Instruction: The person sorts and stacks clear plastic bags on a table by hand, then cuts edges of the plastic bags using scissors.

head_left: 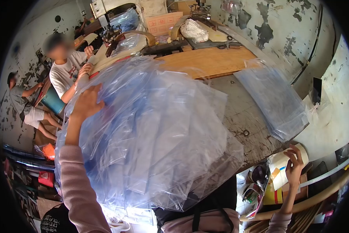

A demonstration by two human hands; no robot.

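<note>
Sheets [163, 120] of clear plastic are lying in a fanned heap across the left and middle of the bench [244, 120]. At far left, a person in grey [17, 93] is extending an arm; nearer, a person in white [62, 75] is facing the heap. The left grip [87, 103] is resting on the heap's upper left part, released, fingers spread. Beyond the heap, a wooden board [209, 62] is lying along the far side. Further right, a flat stack [273, 103] of similar plastic is lying near the bench's right edge. The right grip [294, 167] is hanging beyond that edge, released, fingers loosely bent. A phone [317, 89] is lying farthest right.
</note>
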